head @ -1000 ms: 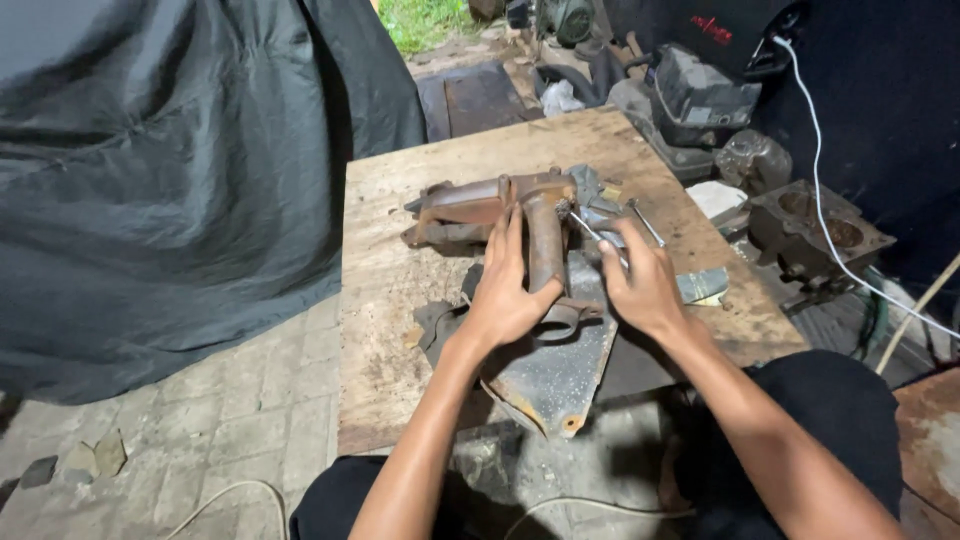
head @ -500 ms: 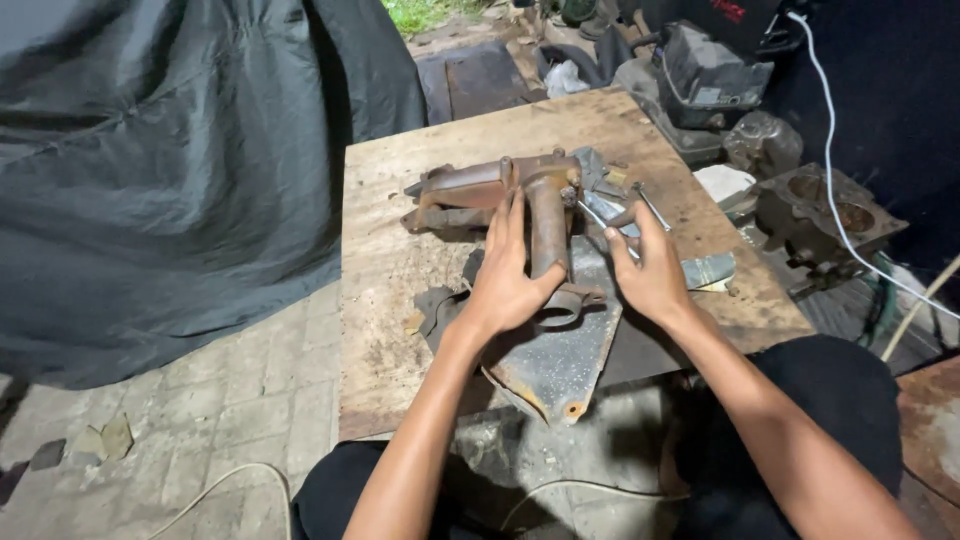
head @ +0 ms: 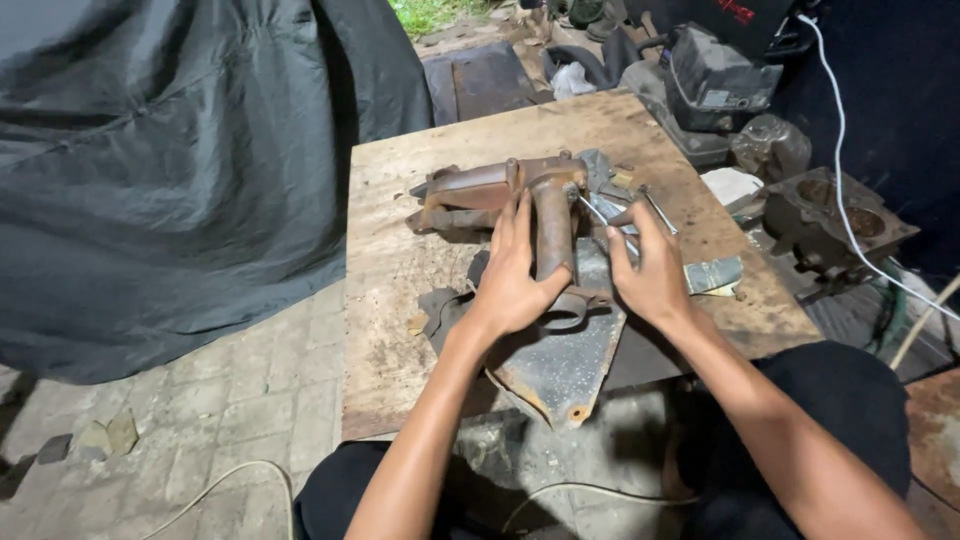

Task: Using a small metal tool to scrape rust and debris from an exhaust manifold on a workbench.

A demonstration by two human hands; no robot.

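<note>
A rusty T-shaped metal manifold lies on a worn wooden table, its stem pipe pointing towards me and ending in a round flange. My left hand grips that stem pipe from the left. My right hand is just right of the pipe and holds a thin silver metal tool between thumb and fingers, its tip near the pipe's upper end. Under the pipe lies a rusty flat metal plate that overhangs the table's near edge.
A dark tarpaulin covers something large at left. Engine parts, a grey metal housing and a white cable sit right of the table. More dark parts lie behind it. Paving stones lie at lower left.
My view has shifted a little. My right hand has lifted slightly and turned the thin tool towards the pipe. My left hand keeps its grip on the stem.
</note>
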